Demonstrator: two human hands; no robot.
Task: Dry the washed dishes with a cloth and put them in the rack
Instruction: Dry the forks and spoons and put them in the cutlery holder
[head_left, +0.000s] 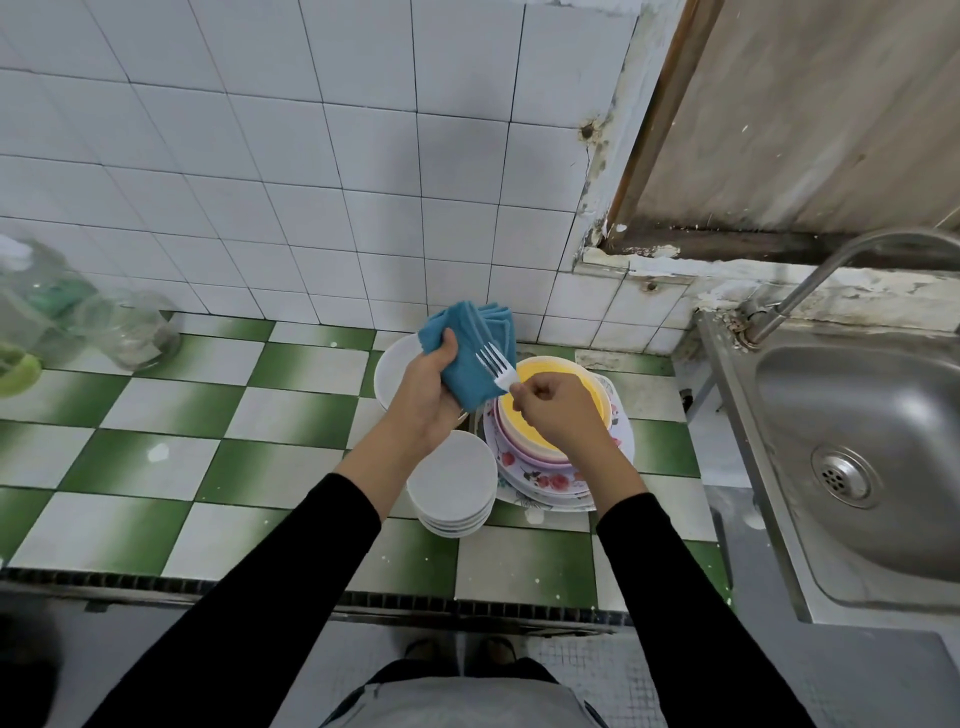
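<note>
Blue cloth (467, 358): left hand (426, 395) gripping it above plate stack (550, 480) | right hand (556, 410) pinching fork (494, 362), presenting tines for drying

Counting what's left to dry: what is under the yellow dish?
The yellow dish sits on pinkish plates, over flowered plates. Their centres and exact count are covered.
</note>
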